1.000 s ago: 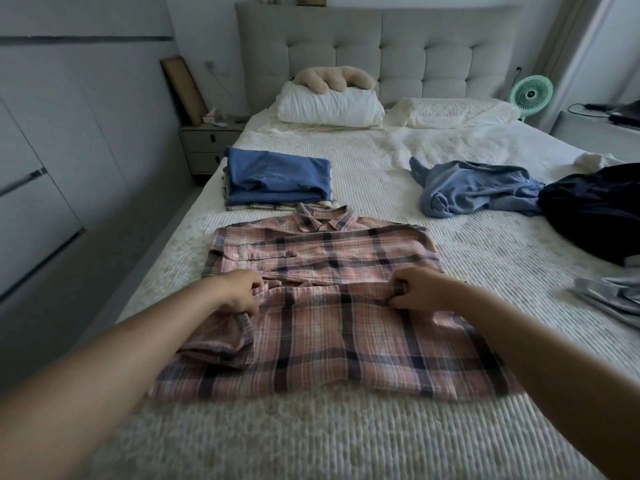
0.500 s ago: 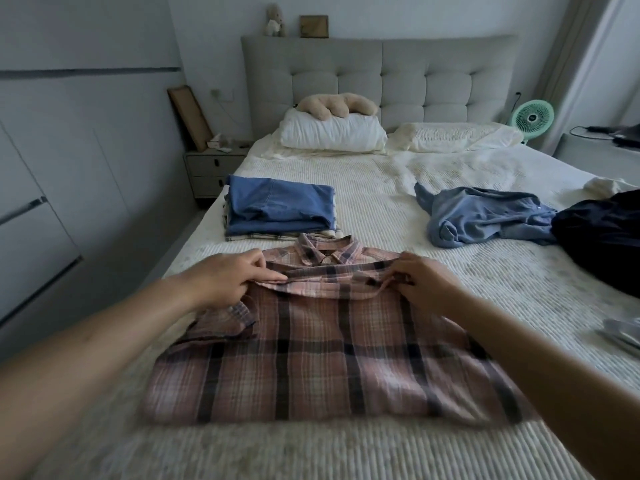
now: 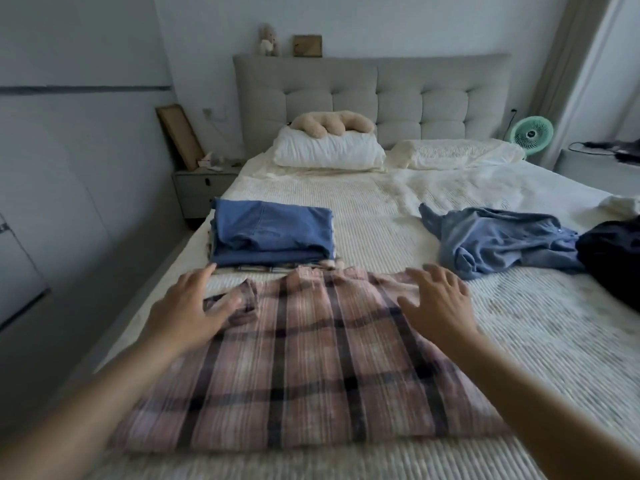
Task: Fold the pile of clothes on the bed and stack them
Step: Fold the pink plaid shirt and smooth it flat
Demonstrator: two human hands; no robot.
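Two flat hands, left hand point(image 3: 188, 311); right hand point(image 3: 438, 306), on plaid shirt point(image 3: 304, 368).

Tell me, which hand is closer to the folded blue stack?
The left hand. Its fingertips reach almost to the front edge of the folded blue stack. The right hand lies spread on the plaid shirt, off to the stack's right.

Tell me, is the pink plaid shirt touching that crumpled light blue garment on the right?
Apart. The head view shows a strip of bare white bedspread between the plaid shirt and the light blue garment.
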